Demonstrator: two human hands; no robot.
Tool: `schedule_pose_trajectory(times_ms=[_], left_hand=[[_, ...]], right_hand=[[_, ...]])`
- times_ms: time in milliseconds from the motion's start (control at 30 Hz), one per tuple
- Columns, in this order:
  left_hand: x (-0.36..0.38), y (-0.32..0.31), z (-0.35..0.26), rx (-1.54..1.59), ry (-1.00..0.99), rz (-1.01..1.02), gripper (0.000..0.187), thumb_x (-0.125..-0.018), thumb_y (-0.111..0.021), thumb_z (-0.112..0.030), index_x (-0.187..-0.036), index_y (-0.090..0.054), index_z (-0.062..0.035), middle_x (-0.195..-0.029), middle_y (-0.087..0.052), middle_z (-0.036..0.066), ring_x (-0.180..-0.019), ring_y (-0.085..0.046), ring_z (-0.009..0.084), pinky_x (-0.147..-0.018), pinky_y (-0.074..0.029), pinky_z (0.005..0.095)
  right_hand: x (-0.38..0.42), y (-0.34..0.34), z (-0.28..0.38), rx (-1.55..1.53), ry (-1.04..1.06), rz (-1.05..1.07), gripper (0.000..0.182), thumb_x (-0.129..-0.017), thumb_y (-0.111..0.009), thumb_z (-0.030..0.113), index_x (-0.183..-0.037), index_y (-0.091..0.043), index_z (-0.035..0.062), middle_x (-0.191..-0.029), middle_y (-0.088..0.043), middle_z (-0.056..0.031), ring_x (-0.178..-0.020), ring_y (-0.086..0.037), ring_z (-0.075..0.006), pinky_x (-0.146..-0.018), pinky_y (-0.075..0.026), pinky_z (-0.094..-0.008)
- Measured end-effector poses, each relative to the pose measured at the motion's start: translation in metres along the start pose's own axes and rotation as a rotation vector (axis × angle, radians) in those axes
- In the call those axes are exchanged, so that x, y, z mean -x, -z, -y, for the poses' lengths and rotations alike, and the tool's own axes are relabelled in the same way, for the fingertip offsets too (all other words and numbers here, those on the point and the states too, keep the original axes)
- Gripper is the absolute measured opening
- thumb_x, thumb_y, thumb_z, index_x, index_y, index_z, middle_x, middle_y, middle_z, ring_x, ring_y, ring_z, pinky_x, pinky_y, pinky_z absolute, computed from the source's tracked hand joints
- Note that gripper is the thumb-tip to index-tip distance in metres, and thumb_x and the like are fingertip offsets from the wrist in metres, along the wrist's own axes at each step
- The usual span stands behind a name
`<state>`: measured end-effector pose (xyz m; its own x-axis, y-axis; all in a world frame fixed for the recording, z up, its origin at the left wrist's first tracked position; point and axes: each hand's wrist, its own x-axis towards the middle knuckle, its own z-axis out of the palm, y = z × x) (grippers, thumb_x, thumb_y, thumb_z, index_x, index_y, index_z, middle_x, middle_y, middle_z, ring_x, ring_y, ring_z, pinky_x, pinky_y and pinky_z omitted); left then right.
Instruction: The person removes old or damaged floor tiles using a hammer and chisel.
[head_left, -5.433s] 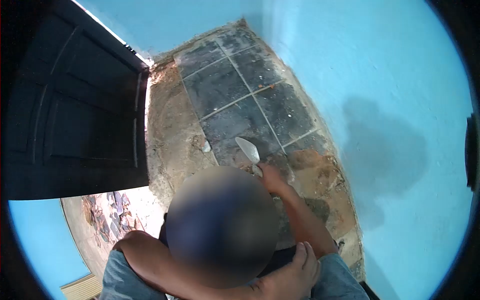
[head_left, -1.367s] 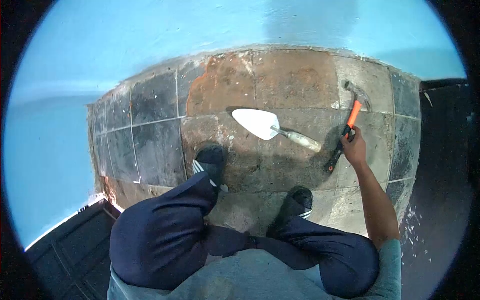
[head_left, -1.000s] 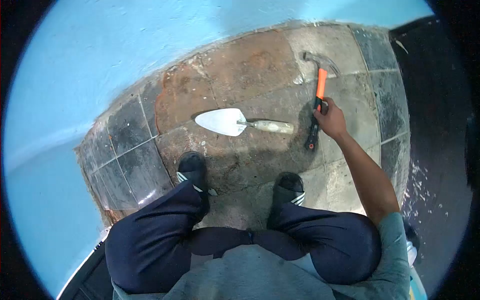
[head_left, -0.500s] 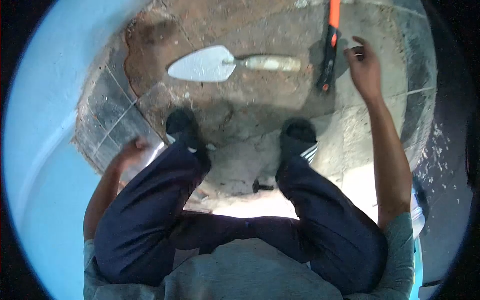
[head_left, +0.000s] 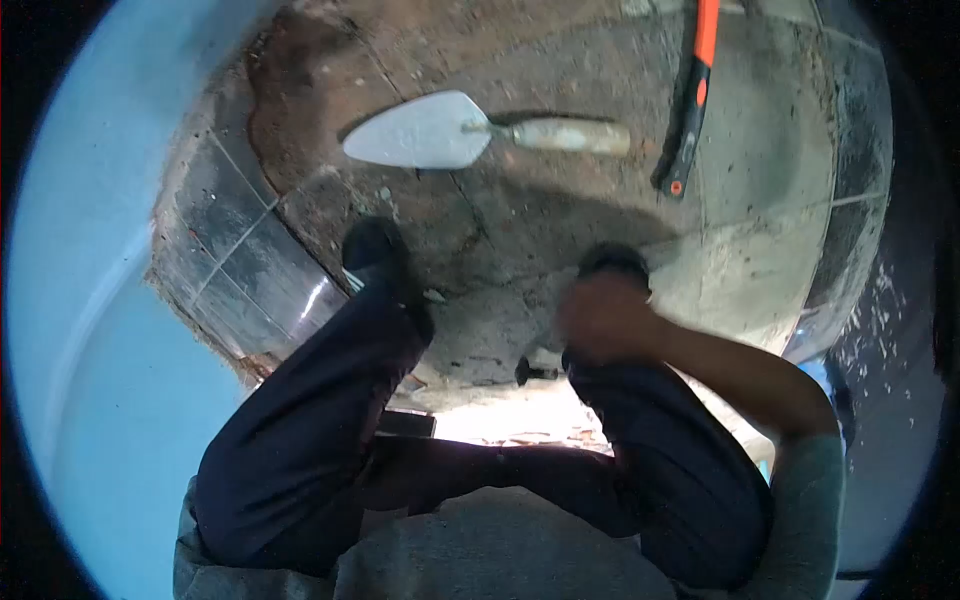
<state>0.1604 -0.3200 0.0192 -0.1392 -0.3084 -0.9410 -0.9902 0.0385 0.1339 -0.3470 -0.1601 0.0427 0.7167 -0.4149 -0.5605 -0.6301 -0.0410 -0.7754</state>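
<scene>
My right hand (head_left: pixel 603 318) is a motion blur over my right shin, just below the dark shoe; its fingers cannot be made out. My left hand is out of sight, and only the left sleeve shows at the lower left. A trowel (head_left: pixel 425 131) with a pale blade and worn handle lies flat on the dirty floor, its blade pointing left. To its right lies a tool with an orange and black handle (head_left: pixel 690 122), its upper end cut off by the top of the view.
Dark tiles (head_left: pixel 235 225) edge the rough floor on the left, beside a light blue wall (head_left: pixel 90 330). A small black object (head_left: pixel 536 372) lies between my legs. A dark surface with pale flecks (head_left: pixel 880 330) is at the right.
My right hand has moved from beside the orange and black handle down and left to my right shin. My left hand has gone out of sight. The camera view has shifted slightly.
</scene>
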Motion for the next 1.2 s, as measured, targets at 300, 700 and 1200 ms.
schedule_pose_trajectory(times_ms=[300,700,1200], left_hand=[[-0.042,-0.004,0.005,-0.182,-0.218,0.022,0.042,-0.094,-0.058,-0.042,-0.095,-0.071,-0.002,-0.098,-0.071,0.024,-0.097,-0.068,0.0443,-0.083,-0.052,0.0513],[0.007,0.054,-0.13,0.158,-0.179,-0.163,0.035,-0.094,-0.064,-0.035,-0.091,-0.068,-0.001,-0.086,-0.068,0.022,-0.087,-0.068,0.0392,-0.077,-0.052,0.0478],[0.009,0.139,-0.221,0.692,-0.753,-0.429,0.066,-0.088,-0.079,-0.014,-0.144,-0.044,-0.003,-0.132,-0.058,0.01,-0.123,-0.056,0.0201,-0.102,-0.048,0.039]], right_hand=[[-0.136,-0.213,0.06,0.183,0.519,0.178,0.028,-0.09,-0.059,0.024,-0.11,-0.071,0.0091,-0.125,-0.064,-0.016,-0.12,-0.058,-0.031,-0.102,-0.045,-0.0477],[-0.154,-0.158,0.061,0.173,0.478,0.442,0.028,-0.092,-0.06,0.03,-0.104,-0.069,0.0067,-0.108,-0.067,-0.0162,-0.107,-0.066,-0.0341,-0.09,-0.05,-0.0513],[-0.1,0.253,0.114,0.542,0.328,-0.757,0.038,-0.083,-0.071,0.02,-0.115,-0.06,0.0039,-0.114,-0.059,-0.0134,-0.109,-0.061,-0.0326,-0.09,-0.053,-0.0439]])
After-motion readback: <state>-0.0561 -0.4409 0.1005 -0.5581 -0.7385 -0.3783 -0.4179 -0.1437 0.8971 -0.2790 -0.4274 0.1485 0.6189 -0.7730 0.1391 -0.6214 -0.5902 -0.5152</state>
